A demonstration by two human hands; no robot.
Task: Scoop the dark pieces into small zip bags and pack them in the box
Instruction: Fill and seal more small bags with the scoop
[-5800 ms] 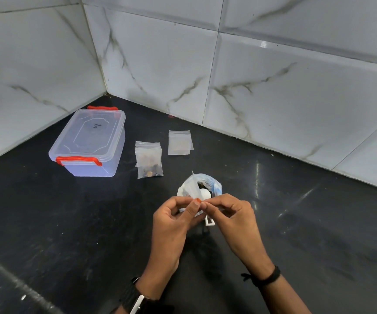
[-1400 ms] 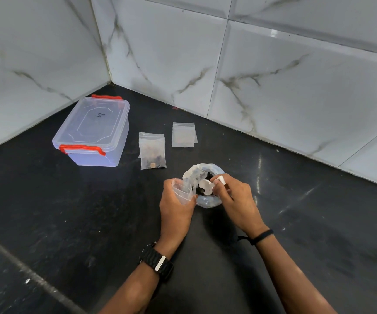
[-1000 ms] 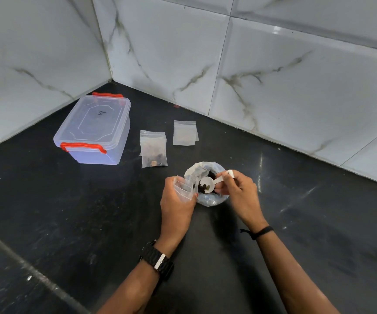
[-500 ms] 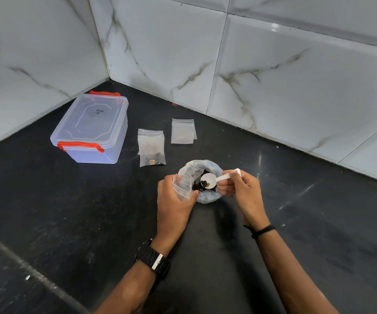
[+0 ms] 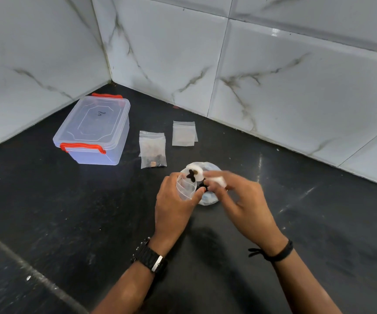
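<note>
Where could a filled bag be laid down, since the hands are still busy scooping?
The black counter is bare in front of the lidded box and left of the left hand. It is also bare right of the right hand, out to the tiled wall. The crowded spot is around the filled zip bag, the empty bags and the pouch of pieces.

Both forearms reach forward side by side, the hands close together. The left hand (image 5: 174, 200) is curled, thumb and fingers pinched shut, with a watch at its wrist. The right hand (image 5: 239, 198), blurred, has its fingertips pinched together, a dark band on its wrist.
</note>
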